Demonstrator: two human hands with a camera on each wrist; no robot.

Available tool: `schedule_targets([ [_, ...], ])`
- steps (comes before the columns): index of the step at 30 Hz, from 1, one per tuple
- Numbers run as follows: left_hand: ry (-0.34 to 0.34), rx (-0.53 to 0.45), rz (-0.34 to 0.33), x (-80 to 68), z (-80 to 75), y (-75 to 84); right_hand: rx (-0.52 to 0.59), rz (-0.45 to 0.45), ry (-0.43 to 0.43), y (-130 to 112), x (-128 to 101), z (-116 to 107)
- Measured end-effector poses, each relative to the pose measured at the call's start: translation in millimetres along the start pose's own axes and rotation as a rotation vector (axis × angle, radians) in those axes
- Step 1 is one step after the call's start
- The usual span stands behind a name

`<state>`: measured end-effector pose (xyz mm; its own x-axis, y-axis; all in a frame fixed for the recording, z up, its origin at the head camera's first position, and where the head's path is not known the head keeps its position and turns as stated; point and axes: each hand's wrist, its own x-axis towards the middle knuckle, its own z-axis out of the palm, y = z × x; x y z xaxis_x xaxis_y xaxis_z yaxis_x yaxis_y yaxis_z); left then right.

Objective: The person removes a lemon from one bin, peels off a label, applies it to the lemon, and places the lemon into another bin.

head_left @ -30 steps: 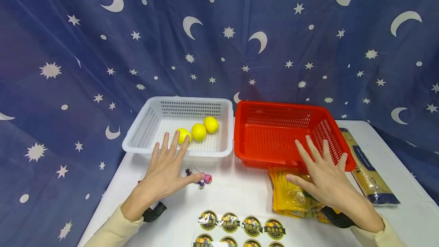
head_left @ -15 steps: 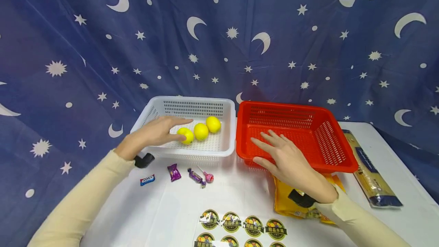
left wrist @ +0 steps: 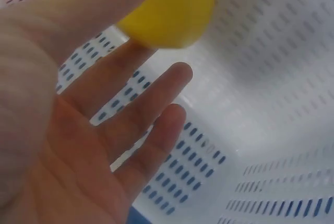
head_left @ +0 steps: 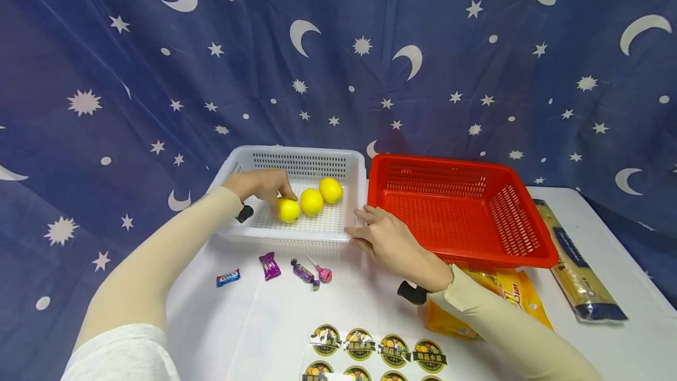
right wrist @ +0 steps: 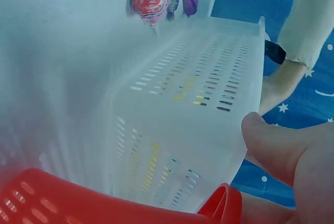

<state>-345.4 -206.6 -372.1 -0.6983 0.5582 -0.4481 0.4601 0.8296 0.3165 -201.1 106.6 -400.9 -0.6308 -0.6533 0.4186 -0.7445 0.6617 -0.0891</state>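
The left hand (head_left: pixel 262 185) reaches into the white basket (head_left: pixel 248 157), and its grip closes lightly on the nearest lemon (head_left: pixel 288 210): the thumb lies over the top of the fruit and the fingers curl beneath it. In the left wrist view the same lemon (left wrist: pixel 169 10) sits between the thumb and the fingers (left wrist: pixel 156 91), which are only partly bent, so the grip is loose rather than tight. Just to the right of that grip lie a second lemon (head_left: pixel 311 201) and a third lemon (head_left: pixel 330 190), in a row along the basket floor, each touching or nearly touching the next.

The right hand (head_left: pixel 388 241) rests at the front right corner of the white basket, its fingers laid against the rim; its grip is relaxed and holds nothing that can be seen. In the right wrist view the thumb (right wrist: pixel 276 143) presses beside the white basket wall (right wrist: pixel 209 104). Just right of this hand stands the red basket (head_left: pixel 529 251). Below and left of it on the table (head_left: pixel 264 334) lie wrapped sweets (head_left: pixel 270 266) and a lollipop (head_left: pixel 324 275); below it lies a sheet of round stickers (head_left: pixel 378 350). A yellow packet (head_left: pixel 508 298) lies under the right forearm.
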Motion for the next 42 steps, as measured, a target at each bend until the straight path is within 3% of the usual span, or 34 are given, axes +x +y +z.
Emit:
schedule_targets([
  [11, 0.068, -0.027, -0.059, 3.2, 13.7, -7.5, -0.001, -0.006, 0.015, -3, -4, 2],
  [18, 0.093, 0.094, -0.093, -1.8, 10.2, -1.7, -0.003, -0.002, 0.012, -3, -6, 3],
  [21, 0.075, 0.129, -0.078, -11.4, 0.5, 6.4, -0.004, 0.011, -0.009, -3, -8, 2],
  [24, 0.110, 0.126, -0.074, -26.9, -10.9, 14.2, 0.003, 0.022, -0.023, -3, -10, -2],
  [26, 0.166, 0.128, -0.058, -39.8, -16.9, 19.3, 0.009, 0.028, -0.024, -2, -13, -5],
  [30, 0.339, 0.147, 0.033, -69.0, -16.9, 34.7, 0.055, 0.068, -0.028, -1, -21, -16],
  [33, 0.495, 0.177, 0.111, -90.9, -1.6, 57.4, 0.117, 0.092, -0.003, -1, -32, -27],
  [37, 0.683, 0.183, 0.218, -110.9, 39.5, 95.0, 0.203, 0.107, 0.071, -2, -53, -40],
  [39, 0.742, 0.151, 0.278, -112.9, 64.8, 111.7, 0.246, 0.118, 0.110, -3, -65, -43],
  [42, 0.767, 0.077, 0.332, -105.2, 101.2, 130.5, 0.297, 0.136, 0.143, -5, -83, -42],
])
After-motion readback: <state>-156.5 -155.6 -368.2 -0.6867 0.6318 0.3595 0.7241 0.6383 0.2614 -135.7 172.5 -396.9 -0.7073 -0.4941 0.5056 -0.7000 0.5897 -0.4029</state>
